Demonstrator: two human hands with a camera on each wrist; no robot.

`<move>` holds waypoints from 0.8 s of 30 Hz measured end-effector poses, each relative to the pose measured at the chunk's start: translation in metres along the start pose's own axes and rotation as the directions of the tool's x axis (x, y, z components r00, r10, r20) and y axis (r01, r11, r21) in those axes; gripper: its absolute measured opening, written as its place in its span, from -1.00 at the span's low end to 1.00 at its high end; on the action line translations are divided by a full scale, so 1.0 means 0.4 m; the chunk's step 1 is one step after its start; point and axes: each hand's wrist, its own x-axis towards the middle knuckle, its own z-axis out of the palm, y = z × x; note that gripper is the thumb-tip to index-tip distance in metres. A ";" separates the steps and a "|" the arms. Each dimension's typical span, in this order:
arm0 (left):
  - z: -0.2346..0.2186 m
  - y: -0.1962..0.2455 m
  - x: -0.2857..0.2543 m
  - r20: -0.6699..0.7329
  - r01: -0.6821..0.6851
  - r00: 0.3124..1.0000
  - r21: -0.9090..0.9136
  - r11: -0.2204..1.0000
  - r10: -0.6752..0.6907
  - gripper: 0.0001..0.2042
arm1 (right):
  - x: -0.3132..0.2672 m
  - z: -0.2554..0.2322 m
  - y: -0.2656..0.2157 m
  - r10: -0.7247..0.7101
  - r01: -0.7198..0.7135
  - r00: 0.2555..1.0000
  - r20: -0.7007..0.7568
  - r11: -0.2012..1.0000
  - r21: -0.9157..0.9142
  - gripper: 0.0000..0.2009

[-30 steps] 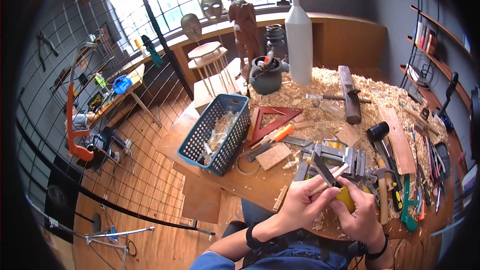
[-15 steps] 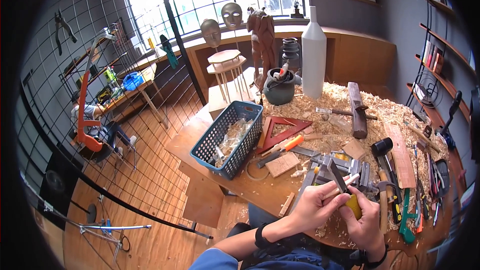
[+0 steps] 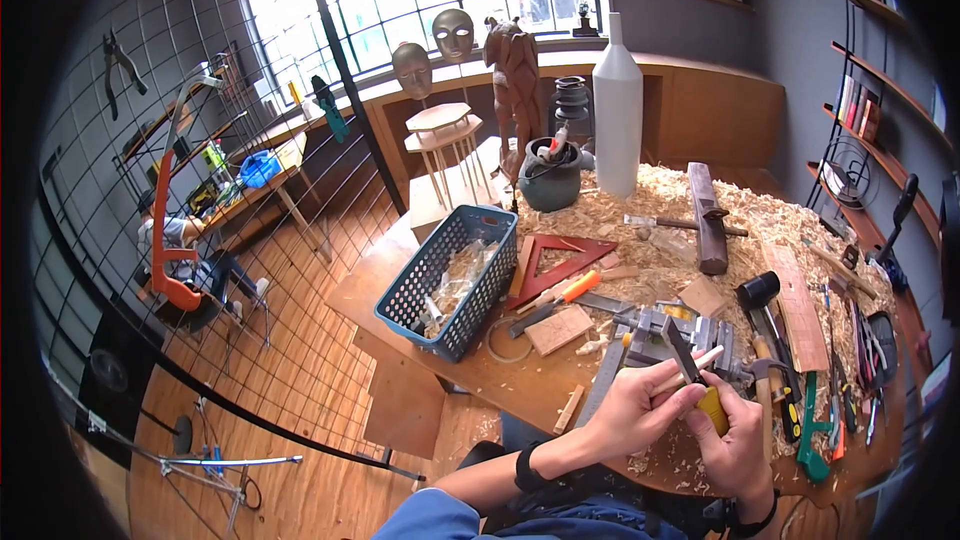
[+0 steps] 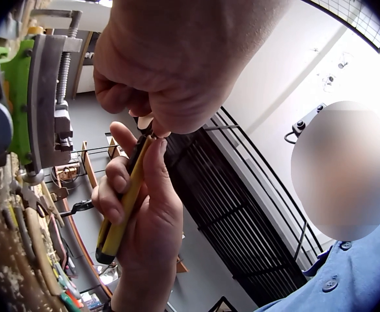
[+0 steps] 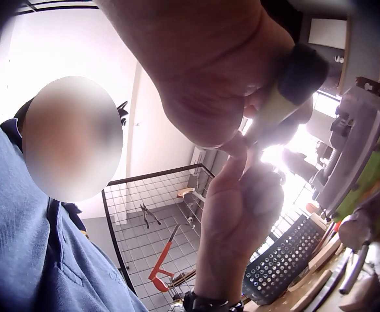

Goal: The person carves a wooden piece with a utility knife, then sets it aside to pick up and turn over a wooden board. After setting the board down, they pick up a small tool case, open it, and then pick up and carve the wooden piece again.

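Observation:
In the head view, my left hand (image 3: pixel 645 408) holds a thin pale wooden stick (image 3: pixel 711 357), its end sticking out past the fingers. My right hand (image 3: pixel 742 445) grips the yellow-and-black handle of a knife (image 3: pixel 711 408). Its broad dark blade points up and away, lying across the stick, with the left thumb close to the blade's base. Both hands meet just in front of the grey metal vise (image 3: pixel 725 345). Fingers of the right hand wrap the knife handle (image 4: pixel 123 218) in the left wrist view; the left hand hides the blade there.
A blue perforated basket (image 3: pixel 447 285) stands left on the workbench, near a red set square (image 3: pixel 560 265) and a wooden block (image 3: pixel 559 330). Right of the vise lie a black mallet (image 3: pixel 757 290), a hammer (image 3: pixel 765 380) and a green-handled saw (image 3: pixel 812 450). Wood shavings (image 3: pixel 660 190) cover the back.
The head view has shifted, so the bench appears farther right and lower than a second ago. My hands keep their hold on stick and knife; the blade now stands steeper.

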 end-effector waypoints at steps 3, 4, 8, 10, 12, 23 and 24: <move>0.007 -0.012 0.004 0.004 -0.026 1.000 0.001 1.000 0.026 -0.58 | -0.003 -0.002 0.005 -0.010 0.011 1.000 -0.024 1.000 0.007 -0.54; 0.005 -0.009 0.006 0.007 -0.025 1.000 0.000 1.000 0.025 -0.58 | -0.005 -0.002 0.005 -0.014 0.014 0.999 -0.031 1.000 0.007 -0.54; 0.007 0.009 0.016 0.063 0.024 0.998 0.097 0.995 -0.030 -0.57 | -0.014 -0.012 0.008 0.029 -0.029 0.999 -0.025 1.000 0.012 -0.54; 0.011 0.002 0.018 0.074 0.043 0.996 0.087 0.995 -0.050 -0.57 | -0.016 -0.013 0.011 0.021 -0.021 0.999 -0.035 1.000 0.006 -0.55; 0.021 -0.027 0.024 0.053 -0.072 0.996 0.076 0.995 0.068 -0.55 | -0.019 -0.014 0.017 0.026 -0.026 0.999 -0.046 1.000 0.008 -0.55; 0.016 -0.036 0.034 0.052 -0.096 0.994 0.104 0.990 0.091 -0.57 | -0.009 -0.021 0.022 0.038 -0.038 0.999 -0.038 0.999 0.011 -0.55; 0.015 -0.032 0.033 0.053 -0.090 0.995 0.118 0.989 0.084 -0.57 | -0.007 -0.025 0.016 0.063 -0.063 0.998 -0.018 0.998 0.014 -0.56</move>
